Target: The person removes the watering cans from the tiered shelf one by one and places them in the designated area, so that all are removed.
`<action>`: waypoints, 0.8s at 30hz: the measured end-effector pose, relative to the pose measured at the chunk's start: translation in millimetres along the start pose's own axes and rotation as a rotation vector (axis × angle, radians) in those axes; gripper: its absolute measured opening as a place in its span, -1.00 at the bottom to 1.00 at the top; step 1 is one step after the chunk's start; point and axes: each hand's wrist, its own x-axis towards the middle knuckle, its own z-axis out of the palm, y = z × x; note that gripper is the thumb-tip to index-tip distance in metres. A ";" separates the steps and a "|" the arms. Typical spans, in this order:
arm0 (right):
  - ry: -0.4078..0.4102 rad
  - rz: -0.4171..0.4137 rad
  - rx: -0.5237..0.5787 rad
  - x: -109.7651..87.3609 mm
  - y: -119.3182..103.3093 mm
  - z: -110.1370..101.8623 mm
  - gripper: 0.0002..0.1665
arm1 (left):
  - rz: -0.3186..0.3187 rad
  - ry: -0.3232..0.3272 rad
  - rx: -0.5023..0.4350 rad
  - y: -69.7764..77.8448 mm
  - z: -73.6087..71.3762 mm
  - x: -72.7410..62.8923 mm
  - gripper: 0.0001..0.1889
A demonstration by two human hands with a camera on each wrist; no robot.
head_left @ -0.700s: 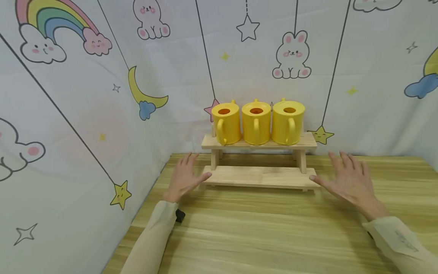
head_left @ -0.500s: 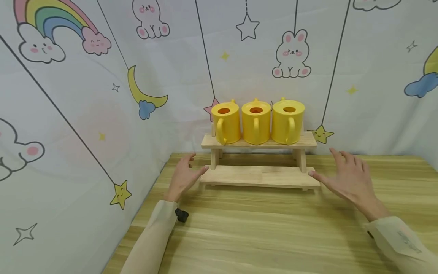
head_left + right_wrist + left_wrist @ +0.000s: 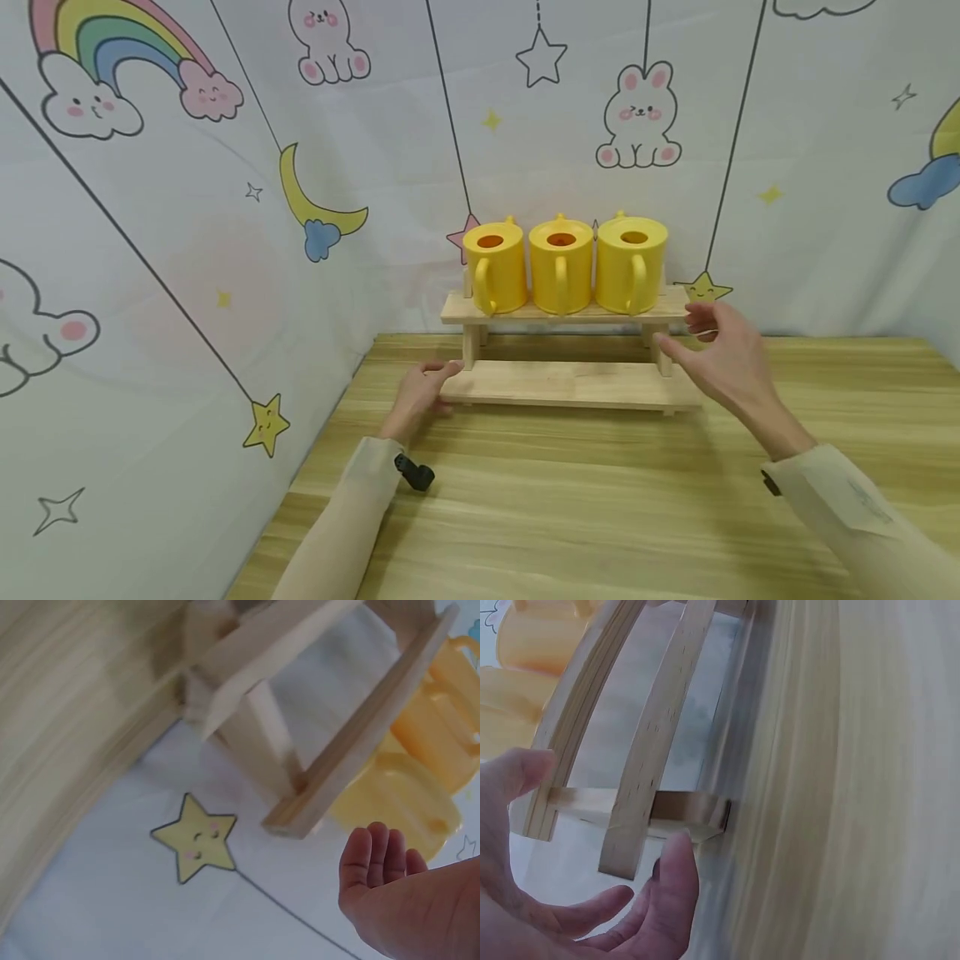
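Three yellow mugs (image 3: 560, 268) stand side by side on the upper board of a two-tier wooden rack (image 3: 570, 383). Each has a looped handle at the front and a round hole in its top. My left hand (image 3: 422, 393) is at the left end of the rack's lower board, its thumb over the top and fingers low in front. In the left wrist view a gap shows between the thumb (image 3: 532, 769) and the fingers, around the board's end. My right hand (image 3: 723, 354) hovers by the upper board's right end, with loosely bent fingers (image 3: 367, 859) beside the nearest mug.
The rack sits toward the back of a wood-grain table (image 3: 562, 500). A white cloth backdrop (image 3: 825, 250) printed with stars, rabbits and a rainbow hangs close behind and along the left side. Small black devices (image 3: 416, 473) are on both wrists.
My left hand has moved in and its fingers have bent at the lower board's left end. My right hand has come left and up toward the upper board. Rack and mugs stay put.
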 end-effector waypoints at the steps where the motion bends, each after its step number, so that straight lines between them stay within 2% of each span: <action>1: -0.002 0.008 0.024 2.3 -3.5 0.9 -0.20 | -0.013 -0.005 -0.030 -0.5 2.1 0.6 -0.19; 7: -0.019 0.052 0.140 17.9 -20.7 8.9 -0.23 | -0.044 -0.027 -0.146 -4.1 12.6 4.0 -0.22; 12: -0.020 0.072 0.191 32.9 -30.9 16.0 -0.24 | -0.054 -0.015 -0.171 -5.7 17.7 5.0 -0.17; 19: -0.014 0.088 0.212 52.5 -40.1 24.7 -0.21 | -0.076 -0.064 -0.213 -9.2 19.3 4.7 -0.39; 24: -0.026 0.134 0.240 60.7 -43.6 31.1 -0.25 | -0.102 -0.096 -0.263 -6.7 19.3 4.2 -0.41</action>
